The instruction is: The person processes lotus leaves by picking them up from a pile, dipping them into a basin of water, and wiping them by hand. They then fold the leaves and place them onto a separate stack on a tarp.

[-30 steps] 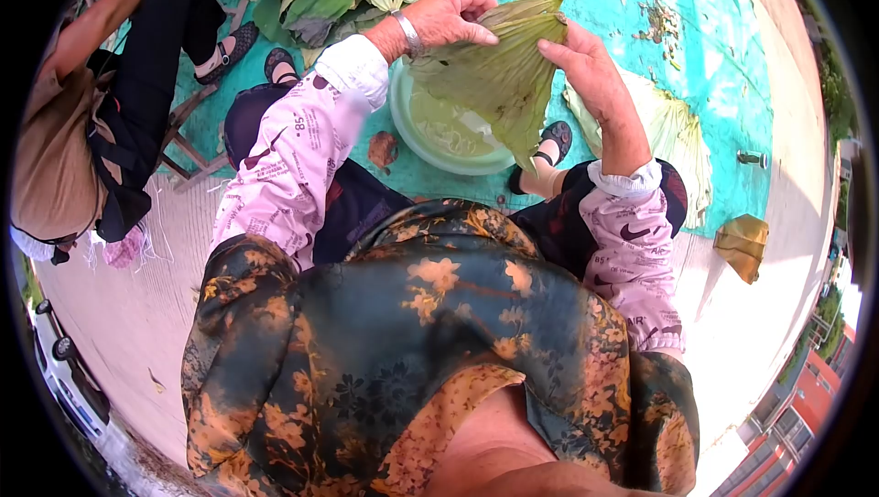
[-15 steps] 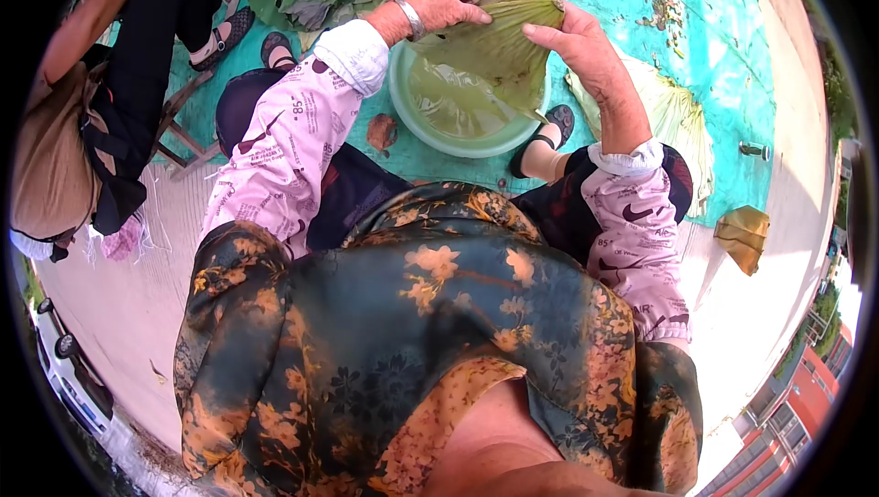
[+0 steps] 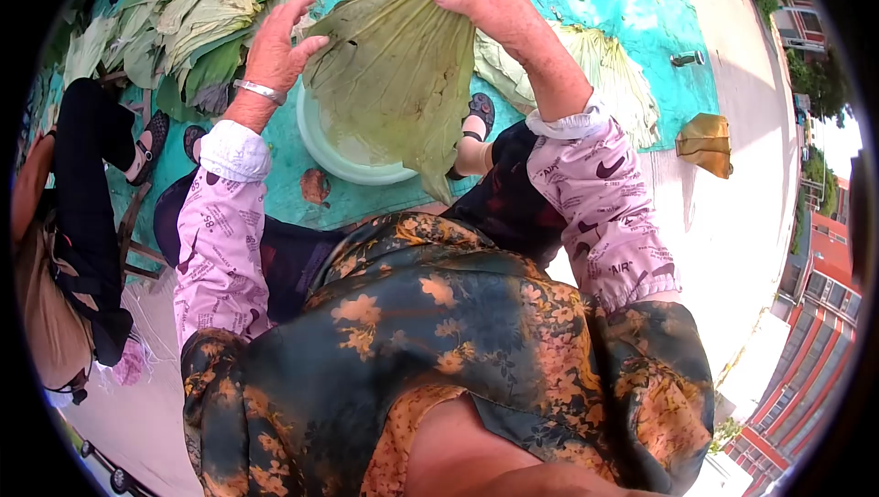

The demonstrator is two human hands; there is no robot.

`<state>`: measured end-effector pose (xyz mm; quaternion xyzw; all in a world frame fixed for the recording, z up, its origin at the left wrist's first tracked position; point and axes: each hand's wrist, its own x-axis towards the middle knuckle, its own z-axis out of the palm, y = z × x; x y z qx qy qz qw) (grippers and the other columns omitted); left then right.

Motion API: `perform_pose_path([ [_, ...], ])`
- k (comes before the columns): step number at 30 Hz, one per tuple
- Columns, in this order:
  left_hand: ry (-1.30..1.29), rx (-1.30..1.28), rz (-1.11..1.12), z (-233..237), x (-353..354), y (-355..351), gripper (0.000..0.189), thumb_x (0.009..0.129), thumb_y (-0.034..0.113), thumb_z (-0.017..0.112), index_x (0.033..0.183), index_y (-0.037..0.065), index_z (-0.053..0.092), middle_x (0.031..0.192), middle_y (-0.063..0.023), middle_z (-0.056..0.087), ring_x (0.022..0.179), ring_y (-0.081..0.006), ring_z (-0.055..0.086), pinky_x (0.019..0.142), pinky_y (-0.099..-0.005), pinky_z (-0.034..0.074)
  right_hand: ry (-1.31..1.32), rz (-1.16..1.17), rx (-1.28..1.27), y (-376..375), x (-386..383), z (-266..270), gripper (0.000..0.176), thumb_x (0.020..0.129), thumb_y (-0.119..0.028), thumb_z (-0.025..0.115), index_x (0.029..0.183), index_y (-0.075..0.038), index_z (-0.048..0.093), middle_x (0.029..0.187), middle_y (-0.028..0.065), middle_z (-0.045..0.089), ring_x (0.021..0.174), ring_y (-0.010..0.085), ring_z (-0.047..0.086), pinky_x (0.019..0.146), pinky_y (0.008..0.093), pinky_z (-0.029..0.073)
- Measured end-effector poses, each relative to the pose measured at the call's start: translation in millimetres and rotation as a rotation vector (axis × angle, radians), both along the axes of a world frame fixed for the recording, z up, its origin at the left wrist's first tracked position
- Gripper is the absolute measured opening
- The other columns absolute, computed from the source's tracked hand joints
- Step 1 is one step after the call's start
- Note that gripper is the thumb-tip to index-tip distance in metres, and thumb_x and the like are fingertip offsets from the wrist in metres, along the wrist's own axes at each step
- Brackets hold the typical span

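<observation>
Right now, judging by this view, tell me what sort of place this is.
Probably an outdoor ground-level work spot: a blue-green sheet is spread over sunlit pale ground, a pile of large leaves lies on it, and a red-and-grey building stands beyond.

right sleeve [image 3: 600,213] reading "AIR", left sleeve [image 3: 224,254] "85"
</observation>
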<state>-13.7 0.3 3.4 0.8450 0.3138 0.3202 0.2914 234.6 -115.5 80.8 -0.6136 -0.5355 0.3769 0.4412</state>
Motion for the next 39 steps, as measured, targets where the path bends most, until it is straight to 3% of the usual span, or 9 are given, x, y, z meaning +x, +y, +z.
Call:
perform_pose_path([
  [3,0.001,-0.135,0.065,3,-5,0,0.055,0.068,0.013,0.068,0.118,0.01,0.046,0.103,-0.0097,0.055,0.091,-0.0204,0.053,0.081,-0.0322,0.043,0.184,-0.017,-0.009,12,38,27,0.033,0.075,-0.007,0.059,0.107,-0.002,0.054,0.095,0.0047,0.06,0.085,0.0146,0.055,0.08,0.0271,0.042],
  [11,-0.021,-0.287,0.088,-4,-30,-34,0.05,0.071,0.009,0.065,0.117,0.007,0.047,0.102,-0.0089,0.056,0.084,-0.018,0.055,0.077,-0.0302,0.045,0.337,-0.183,0.08,-9,138,76,0.028,0.08,-0.006,0.053,0.107,0.001,0.053,0.1,0.0079,0.059,0.09,0.0179,0.056,0.082,0.03,0.043],
  [13,0.01,-0.294,0.102,-2,-39,-37,0.049,0.072,0.009,0.065,0.117,0.006,0.046,0.102,-0.0089,0.056,0.083,-0.0171,0.055,0.077,-0.0301,0.045,0.369,-0.192,0.12,-16,173,62,0.027,0.081,-0.006,0.051,0.107,0.001,0.052,0.101,0.0078,0.058,0.092,0.0172,0.056,0.082,0.0294,0.043],
  [19,0.105,-0.294,0.059,1,-56,-35,0.046,0.075,0.01,0.062,0.118,0.004,0.045,0.102,-0.0103,0.057,0.079,-0.0142,0.057,0.071,-0.0265,0.046,0.58,-0.611,-0.196,-63,306,-78,0.028,0.079,-0.008,0.059,0.104,0.002,0.052,0.101,0.0113,0.057,0.088,0.022,0.057,0.077,0.0341,0.046],
  [24,0.208,-0.371,0.073,29,-48,-32,0.045,0.076,0.005,0.059,0.118,0.004,0.044,0.102,-0.0087,0.056,0.079,-0.0133,0.056,0.072,-0.026,0.045,0.444,-0.954,-0.453,-89,343,-154,0.026,0.075,-0.011,0.063,0.097,0.002,0.057,0.093,0.0106,0.059,0.084,0.0223,0.056,0.076,0.0367,0.045],
  [31,0.266,-0.414,0.023,42,-47,-29,0.045,0.076,0.001,0.058,0.118,0.003,0.044,0.106,-0.0068,0.053,0.081,-0.0119,0.054,0.075,-0.025,0.044,0.343,-0.868,-0.395,-75,374,-126,0.019,0.071,-0.008,0.064,0.087,0.002,0.06,0.084,0.0105,0.061,0.074,0.0222,0.059,0.07,0.0357,0.048],
  [34,0.301,-0.413,0.023,43,-44,-28,0.045,0.075,0.001,0.059,0.118,0.004,0.045,0.106,-0.0067,0.053,0.081,-0.0121,0.054,0.074,-0.0251,0.044,0.255,-0.906,-0.419,-65,395,-136,0.025,0.071,-0.007,0.066,0.094,-0.002,0.058,0.084,0.0083,0.062,0.071,0.0202,0.059,0.064,0.0335,0.048],
  [37,0.311,-0.425,0.03,48,-45,-32,0.044,0.074,0.003,0.06,0.116,0.004,0.047,0.103,-0.0098,0.053,0.081,-0.0179,0.054,0.073,-0.0294,0.045,0.072,-0.997,-0.268,-73,411,-164,0.022,0.069,-0.005,0.066,0.09,-0.001,0.059,0.084,0.0093,0.062,0.071,0.0186,0.059,0.064,0.0329,0.048],
  [39,0.308,-0.42,0.016,51,-40,-32,0.044,0.074,0.003,0.06,0.115,0.003,0.047,0.104,-0.0104,0.053,0.08,-0.018,0.054,0.073,-0.0294,0.045,-0.298,-0.997,-0.332,-73,425,-174,0.033,0.067,-0.017,0.068,0.091,0.002,0.057,0.085,0.0156,0.061,0.077,0.0262,0.06,0.068,0.0348,0.048],
])
